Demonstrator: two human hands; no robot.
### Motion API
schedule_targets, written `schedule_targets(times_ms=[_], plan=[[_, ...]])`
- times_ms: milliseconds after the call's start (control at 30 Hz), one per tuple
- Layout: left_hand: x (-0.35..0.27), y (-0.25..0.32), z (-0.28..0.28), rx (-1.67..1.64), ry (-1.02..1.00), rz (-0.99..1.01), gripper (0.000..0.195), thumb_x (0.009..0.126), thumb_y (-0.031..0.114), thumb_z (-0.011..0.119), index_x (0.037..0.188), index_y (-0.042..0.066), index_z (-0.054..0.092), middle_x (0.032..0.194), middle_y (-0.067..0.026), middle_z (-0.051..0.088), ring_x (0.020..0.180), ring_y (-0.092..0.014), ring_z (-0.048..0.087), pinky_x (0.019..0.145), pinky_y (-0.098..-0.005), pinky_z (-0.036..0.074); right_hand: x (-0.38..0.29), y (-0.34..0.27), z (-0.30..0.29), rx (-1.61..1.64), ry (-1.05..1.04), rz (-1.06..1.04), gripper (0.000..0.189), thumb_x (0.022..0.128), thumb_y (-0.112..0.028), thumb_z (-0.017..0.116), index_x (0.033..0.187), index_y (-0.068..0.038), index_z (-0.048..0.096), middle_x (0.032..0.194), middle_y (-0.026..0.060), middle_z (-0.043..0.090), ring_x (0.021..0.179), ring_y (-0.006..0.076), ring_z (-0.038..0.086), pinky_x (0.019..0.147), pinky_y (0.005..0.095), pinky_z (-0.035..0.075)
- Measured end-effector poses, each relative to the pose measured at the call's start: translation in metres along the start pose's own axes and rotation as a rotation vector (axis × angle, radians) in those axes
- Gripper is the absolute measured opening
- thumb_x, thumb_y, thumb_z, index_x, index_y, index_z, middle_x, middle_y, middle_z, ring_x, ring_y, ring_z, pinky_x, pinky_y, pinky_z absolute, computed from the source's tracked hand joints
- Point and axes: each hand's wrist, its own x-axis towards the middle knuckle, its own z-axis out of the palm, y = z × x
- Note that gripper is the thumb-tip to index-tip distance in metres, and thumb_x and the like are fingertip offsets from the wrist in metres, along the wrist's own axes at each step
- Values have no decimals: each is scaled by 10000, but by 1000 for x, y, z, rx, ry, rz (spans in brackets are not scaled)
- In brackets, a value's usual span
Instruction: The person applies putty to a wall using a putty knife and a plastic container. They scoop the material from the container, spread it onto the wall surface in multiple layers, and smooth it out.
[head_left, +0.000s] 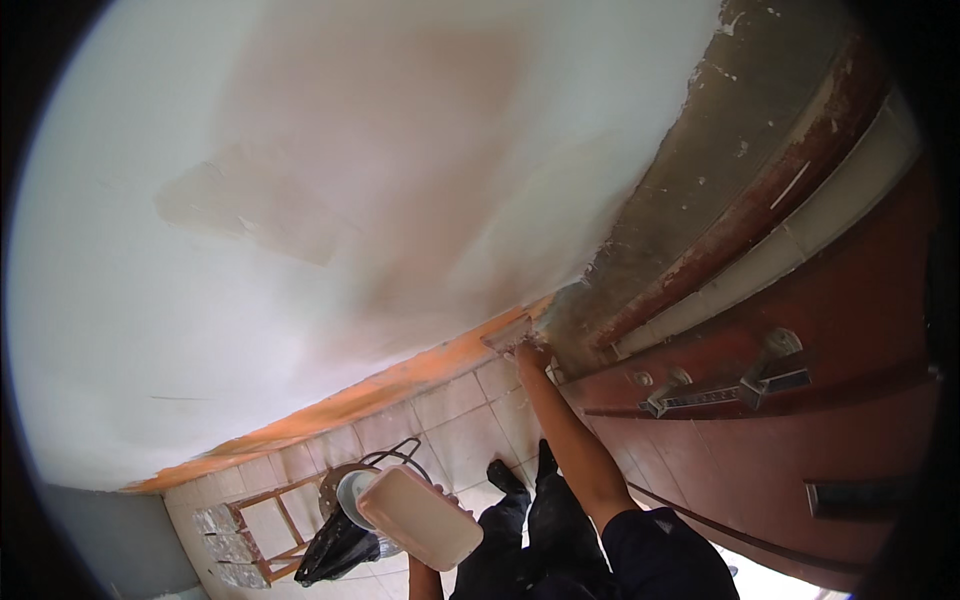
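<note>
Low at the corner of the wall, my right hand (531, 352) grips a flat, wide plastering blade (508, 335), which lies against the orange strip (420, 370) along the wall's foot. My left hand (452, 501) holds up a shallow rectangular plastic tray (420, 517) with a pale inside; most of that hand is hidden behind it. Above the strip, the wall (315, 315) is whitish with pinkish-brown damp-looking patches. A bare grey-brown strip (652, 195) adjoins it on the right.
A red door (750, 450) with a metal handle (720, 394) stands at the right. Left of my legs, on the tiled floor (465, 435), are a bucket (352, 495), a black plastic bag (337, 544) and a small wooden stand (259, 544) with a splattered top.
</note>
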Motion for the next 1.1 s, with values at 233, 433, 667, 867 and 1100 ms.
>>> schedule_targets(times_ms=[233, 433, 667, 867, 1100], plan=[[1, 2, -6, 44, 2, -24, 623, 806, 490, 511, 1267, 99, 360, 1133, -183, 503, 1081, -397, 466, 909, -580, 349, -16, -53, 40, 182, -186, 101, 220, 758, 40, 538, 965, 103, 497, 922, 189, 571, 746, 261, 595, 636, 368, 531], [5, 3, 7, 34, 16, 26, 645, 790, 511, 520, 1216, 43, 394, 1076, -156, 537, 1056, -341, 472, 960, -595, 285, -42, -133, 56, 425, -355, 177, 206, 775, 62, 468, 971, 125, 459, 1012, 257, 531, 835, 334, 591, 700, 441, 542], [10, 0, 55, -16, -197, 42, 702, 771, 536, 533, 1248, 47, 370, 1121, -173, 518, 1082, -352, 462, 943, -599, 302, -151, -266, 64, 137, -326, 6, 213, 822, 23, 461, 992, 151, 457, 1007, 256, 544, 873, 334, 585, 742, 442, 550], [4, 4, 48, 2, -181, 113, 755, 754, 565, 539, 1277, 57, 342, 1183, -128, 487, 1118, -353, 433, 940, -630, 287, -169, -322, 52, 251, -420, -300, 176, 811, -28, 551, 932, 100, 541, 919, 196, 587, 786, 265, 616, 656, 363, 571], [-3, 11, 60, 50, -310, 161, 784, 744, 578, 543, 1292, 59, 328, 1213, -125, 467, 1142, -353, 415, 943, -637, 278, -261, -374, -33, 386, -428, -222, 252, 787, -60, 566, 1022, 24, 534, 934, 97, 588, 831, 223, 602, 678, 373, 535]])
